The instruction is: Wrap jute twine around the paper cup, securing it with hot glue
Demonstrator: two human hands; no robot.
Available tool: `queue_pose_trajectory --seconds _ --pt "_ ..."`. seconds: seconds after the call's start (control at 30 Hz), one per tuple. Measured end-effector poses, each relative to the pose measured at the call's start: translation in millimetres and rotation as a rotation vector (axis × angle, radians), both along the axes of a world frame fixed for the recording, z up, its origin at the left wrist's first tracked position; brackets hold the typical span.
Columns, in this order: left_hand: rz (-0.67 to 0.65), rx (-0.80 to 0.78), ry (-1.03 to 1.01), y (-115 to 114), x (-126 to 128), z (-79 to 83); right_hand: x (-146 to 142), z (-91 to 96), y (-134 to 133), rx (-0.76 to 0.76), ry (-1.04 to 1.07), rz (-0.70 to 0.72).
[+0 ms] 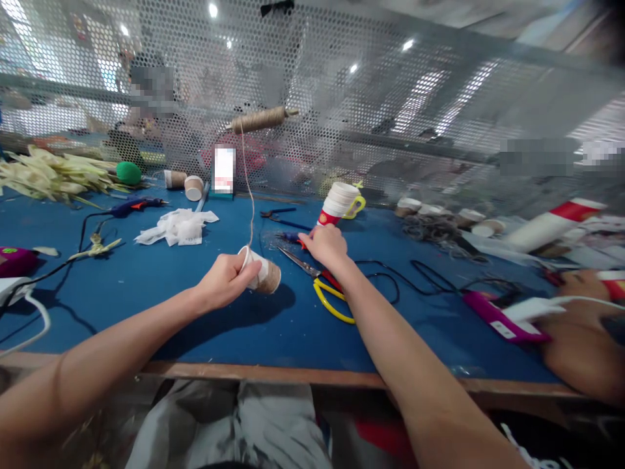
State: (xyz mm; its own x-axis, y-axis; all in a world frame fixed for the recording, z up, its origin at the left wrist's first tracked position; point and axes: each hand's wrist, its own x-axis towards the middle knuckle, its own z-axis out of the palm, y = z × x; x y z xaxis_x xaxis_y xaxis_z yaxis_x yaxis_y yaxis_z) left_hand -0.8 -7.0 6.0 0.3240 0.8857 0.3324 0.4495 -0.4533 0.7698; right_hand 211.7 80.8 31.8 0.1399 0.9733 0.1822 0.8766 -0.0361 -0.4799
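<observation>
My left hand [225,281] is closed around a white paper cup [258,270], tilted with its base to the right. Brown twine is wound round the base end. A strand of twine [252,202] runs from the cup up to a twine spool [258,120] at the mesh. My right hand [328,246] is closed on a blue hot glue gun [289,236] with an orange trigger; the fingers hide most of its handle. Yellow-handled scissors [328,301] lie open-bladed just under my right wrist. A stack of paper cups [336,200] stands behind that hand.
Pliers [278,212] lie behind the glue gun. White crumpled material [176,227], another glue gun [134,206] and two twine-wrapped cups [194,188] are at left. Cables cross to a purple power strip [505,316]. Another person's arm [581,332] rests at right. Perforated mesh [371,137] borders the back.
</observation>
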Motion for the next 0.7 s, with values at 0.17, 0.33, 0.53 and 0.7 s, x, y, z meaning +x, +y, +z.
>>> queue_pose_trajectory --seconds 0.17,0.33,0.53,0.7 --pt "-0.092 0.073 0.04 -5 2 2.9 -44 12.8 -34 -0.374 0.421 0.636" --pt "-0.203 0.12 0.066 -9 2 6.9 -64 12.5 -52 -0.368 0.82 0.696" --pt "-0.128 -0.29 -0.156 -5 4 2.9 -49 23.5 -65 -0.079 0.972 0.591" --pt "-0.098 -0.494 -0.399 -1 7 1.3 -37 25.5 -71 0.082 0.904 0.534"
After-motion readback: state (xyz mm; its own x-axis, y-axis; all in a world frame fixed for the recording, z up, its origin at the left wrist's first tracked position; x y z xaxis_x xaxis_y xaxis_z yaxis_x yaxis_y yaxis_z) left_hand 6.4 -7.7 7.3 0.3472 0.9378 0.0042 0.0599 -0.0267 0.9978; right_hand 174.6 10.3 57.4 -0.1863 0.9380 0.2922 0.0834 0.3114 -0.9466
